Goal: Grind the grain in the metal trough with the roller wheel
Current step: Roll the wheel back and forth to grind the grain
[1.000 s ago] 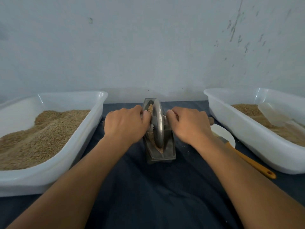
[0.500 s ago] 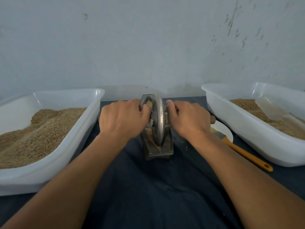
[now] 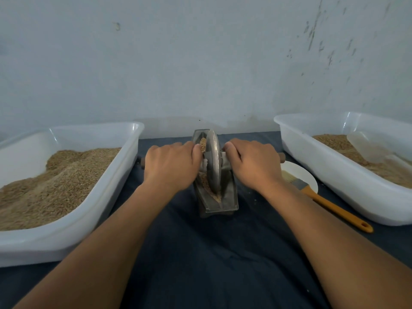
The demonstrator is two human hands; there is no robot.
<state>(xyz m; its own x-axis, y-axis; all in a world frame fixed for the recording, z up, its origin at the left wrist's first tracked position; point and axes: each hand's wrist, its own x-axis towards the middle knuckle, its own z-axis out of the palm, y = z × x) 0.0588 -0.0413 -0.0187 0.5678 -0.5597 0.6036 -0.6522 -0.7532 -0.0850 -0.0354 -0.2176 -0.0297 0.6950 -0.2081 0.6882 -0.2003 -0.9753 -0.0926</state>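
On dark cloth (image 3: pixel 200 253), steel disc wheel (image 3: pixel 213 161) w/ grain (image 3: pixel 203 144)

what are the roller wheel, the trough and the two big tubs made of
Roller wheel: looks like dull grey metal, with a worn sheen along its rim. Metal trough: darker metal, matte and scuffed, with folded flat edges. Left tub and right tub: likely white plastic, slightly translucent, with glossy highlights on rounded corners.
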